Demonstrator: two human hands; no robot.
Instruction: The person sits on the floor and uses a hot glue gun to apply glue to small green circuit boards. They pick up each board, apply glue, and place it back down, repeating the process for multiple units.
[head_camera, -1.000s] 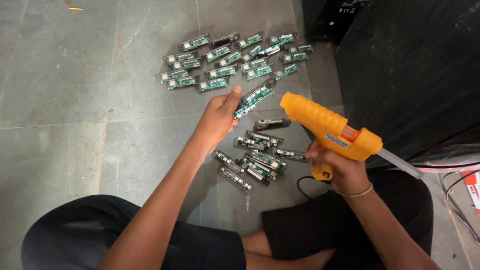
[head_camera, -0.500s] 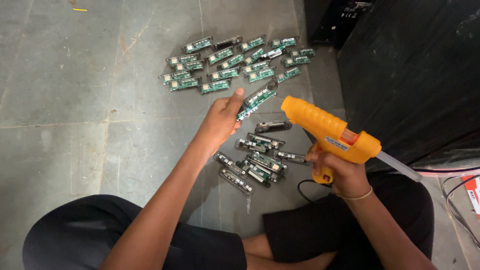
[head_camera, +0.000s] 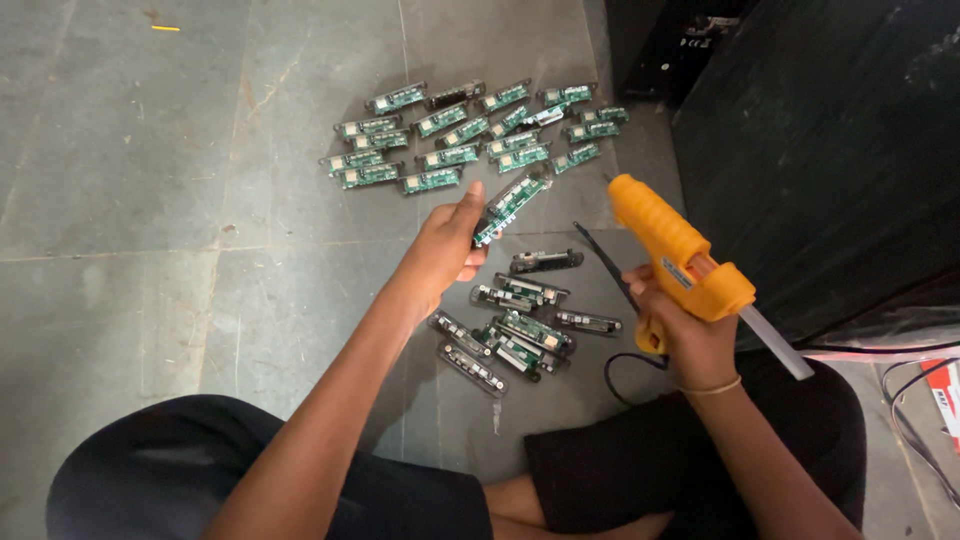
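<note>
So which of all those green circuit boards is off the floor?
The green board pinched in the left hand; every other board lies flat on the floor.

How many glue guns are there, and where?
1. The orange glue gun is gripped in the right hand, nozzle aimed toward the green circuit board held by the left hand. None other shows.

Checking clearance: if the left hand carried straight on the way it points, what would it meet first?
Probably the laid-out rows of green circuit boards on the floor, beyond the board the left hand holds; depth is unclear.
</note>
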